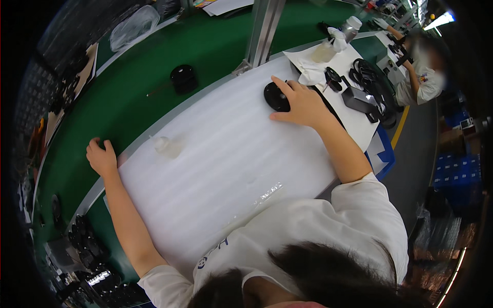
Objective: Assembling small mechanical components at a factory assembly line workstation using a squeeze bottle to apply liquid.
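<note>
On the white padded sheet point(226, 138), a round glossy black piece point(276, 97) lies at the upper right. My right hand point(303, 105) is around its right side, thumb and fingers spread; whether the fingertips touch it I cannot tell. At the left, my left hand point(102, 158) is over the edge of the green surface, fingers apart and slightly bent, with nothing in them. A small translucent bottle point(167, 147) is on the sheet nearest that hand. Farther back, a similar black piece point(184, 78) sits on the green surface point(138, 97).
A metal post point(263, 33) rises behind the sheet. At the right, white paper holds a bottle with tissue point(324, 51), a black box point(359, 99) and coiled black cables point(365, 72). Another person point(423, 72) works beyond. Black parts point(84, 238) lie at lower left.
</note>
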